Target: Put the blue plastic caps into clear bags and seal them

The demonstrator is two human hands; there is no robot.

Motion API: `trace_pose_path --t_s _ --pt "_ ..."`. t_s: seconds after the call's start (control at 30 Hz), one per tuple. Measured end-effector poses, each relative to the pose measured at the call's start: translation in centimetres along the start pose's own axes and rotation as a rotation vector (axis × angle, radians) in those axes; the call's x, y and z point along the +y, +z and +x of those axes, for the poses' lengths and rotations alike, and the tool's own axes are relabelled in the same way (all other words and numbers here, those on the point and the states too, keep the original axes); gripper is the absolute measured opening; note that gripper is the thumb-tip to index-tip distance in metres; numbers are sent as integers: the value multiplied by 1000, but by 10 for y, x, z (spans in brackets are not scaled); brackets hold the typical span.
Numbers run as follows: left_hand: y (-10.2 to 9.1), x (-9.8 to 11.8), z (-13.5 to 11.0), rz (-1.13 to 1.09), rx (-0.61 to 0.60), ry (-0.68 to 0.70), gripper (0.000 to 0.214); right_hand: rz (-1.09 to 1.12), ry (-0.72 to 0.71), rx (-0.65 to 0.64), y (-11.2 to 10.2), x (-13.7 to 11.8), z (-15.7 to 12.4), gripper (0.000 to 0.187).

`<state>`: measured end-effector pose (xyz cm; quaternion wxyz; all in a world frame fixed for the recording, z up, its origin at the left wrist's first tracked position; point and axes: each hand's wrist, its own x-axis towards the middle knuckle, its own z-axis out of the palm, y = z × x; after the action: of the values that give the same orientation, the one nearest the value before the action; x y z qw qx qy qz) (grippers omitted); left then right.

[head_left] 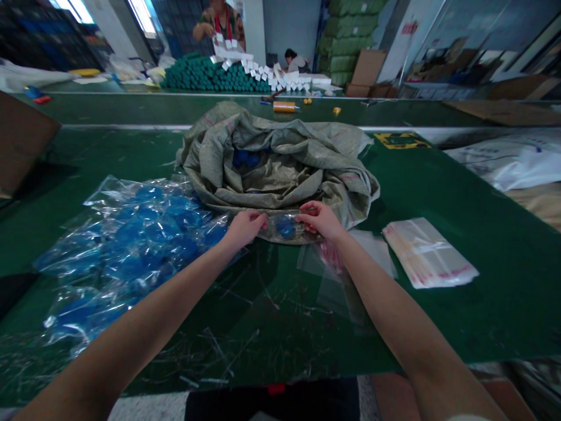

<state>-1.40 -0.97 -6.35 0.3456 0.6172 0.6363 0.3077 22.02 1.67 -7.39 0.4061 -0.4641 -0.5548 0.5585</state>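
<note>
The left hand (246, 229) and right hand (319, 221) pinch a clear plastic bag (267, 234) from both sides, keeping the round blue thing (286, 227) inside it between them, against a woven sack (272, 169).

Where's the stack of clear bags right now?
In the head view, the stack of clear bags lies on the green table, right of the right hand, near the woven sack.
</note>
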Motion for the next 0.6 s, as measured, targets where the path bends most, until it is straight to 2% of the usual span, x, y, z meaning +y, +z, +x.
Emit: trace_pose_path --t_s 0.07,0.13,0.33,0.6 --pt "-1 6 -2 -200 -125 -162 42 -1 -1 -5 0 0 0 38" --pt "-2 11 -5 -325 -203 -219 45 -4 -1 -13 -1 1 0 37" --pt "-2 9 -9 -301 -239 -193 34 -38 1 -37 -3 -1 -3 36" --pt "2 -3 -5 -165 -235 -124 37 -75 0 -66 -12 6 -1 39"
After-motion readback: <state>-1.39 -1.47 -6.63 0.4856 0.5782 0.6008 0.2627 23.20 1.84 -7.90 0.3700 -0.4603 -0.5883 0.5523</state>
